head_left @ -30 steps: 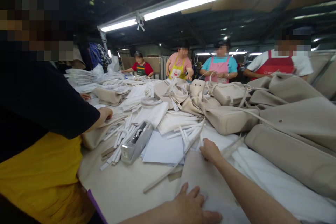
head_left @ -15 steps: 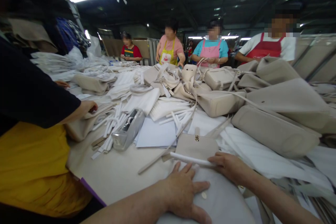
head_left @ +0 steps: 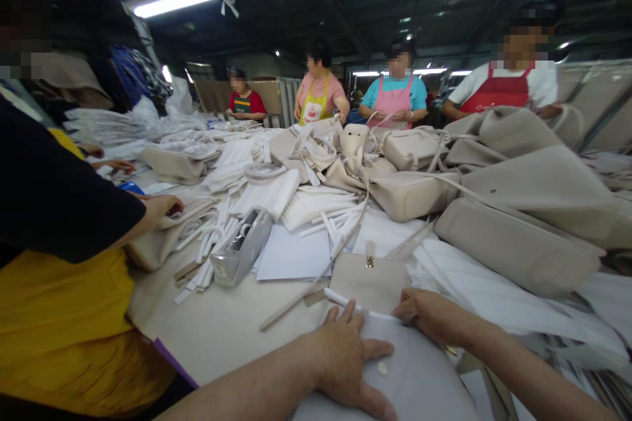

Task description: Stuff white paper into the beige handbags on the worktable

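Note:
A pale grey-beige handbag (head_left: 419, 378) lies in front of me, its flap (head_left: 363, 281) with a gold clasp folded away from me. Along the bag's upper edge runs a thin white foam tube (head_left: 338, 298). My left hand (head_left: 345, 358) rests flat on the bag with spread fingers, its fingertips close to the tube. At the tube's right end, my right hand (head_left: 434, 316) is closed, thumb and fingers pinching it against the bag's edge. A small round whitish spot (head_left: 382, 368) shows on the bag beside my left thumb.
Beyond the bag are a tape dispenser (head_left: 241, 247), white paper sheets (head_left: 293, 253) and loose foam tubes (head_left: 205, 240). Finished-looking beige bags (head_left: 518, 247) pile up at the right. A co-worker in a yellow apron (head_left: 64, 329) works close on my left; several others stand across the table.
The foam tube has come down against the bag's upper edge, and my right fingers have curled in more at its end. My left hand has barely moved.

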Action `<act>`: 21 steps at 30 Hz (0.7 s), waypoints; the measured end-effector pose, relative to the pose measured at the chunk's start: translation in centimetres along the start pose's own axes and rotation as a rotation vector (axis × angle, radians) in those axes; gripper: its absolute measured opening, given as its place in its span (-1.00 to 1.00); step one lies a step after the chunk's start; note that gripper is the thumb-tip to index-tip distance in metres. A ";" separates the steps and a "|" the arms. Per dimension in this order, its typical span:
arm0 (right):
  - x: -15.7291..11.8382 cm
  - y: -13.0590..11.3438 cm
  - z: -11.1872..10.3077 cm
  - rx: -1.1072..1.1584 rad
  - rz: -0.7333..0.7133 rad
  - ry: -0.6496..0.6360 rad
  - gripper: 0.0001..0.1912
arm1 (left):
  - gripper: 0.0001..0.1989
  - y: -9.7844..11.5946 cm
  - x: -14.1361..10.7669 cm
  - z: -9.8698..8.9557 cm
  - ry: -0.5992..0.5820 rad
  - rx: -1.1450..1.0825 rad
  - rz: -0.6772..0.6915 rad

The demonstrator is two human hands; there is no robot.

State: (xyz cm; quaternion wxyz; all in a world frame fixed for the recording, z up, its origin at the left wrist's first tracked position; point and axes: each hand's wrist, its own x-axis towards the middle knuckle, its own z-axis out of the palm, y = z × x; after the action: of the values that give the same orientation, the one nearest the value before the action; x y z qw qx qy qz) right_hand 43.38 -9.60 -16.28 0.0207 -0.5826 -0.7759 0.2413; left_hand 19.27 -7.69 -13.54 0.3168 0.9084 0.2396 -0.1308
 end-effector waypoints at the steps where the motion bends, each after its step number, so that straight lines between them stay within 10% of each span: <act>1: 0.1 0.1 -0.1 -0.006 -0.018 -0.015 -0.71 | -0.06 -0.1 0.1 0.0 -0.003 0.005 0.001; 21: 9.9 1.2 -2.3 -0.057 0.371 0.302 -0.63 | -0.15 0.2 -0.3 -0.2 0.027 0.025 0.011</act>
State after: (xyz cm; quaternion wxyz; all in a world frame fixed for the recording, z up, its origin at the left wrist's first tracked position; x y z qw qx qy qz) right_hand 41.98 0.49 -17.14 0.0754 -0.7450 -0.6501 0.1293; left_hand 19.18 -7.79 -13.16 0.3027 0.9153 0.2373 -0.1196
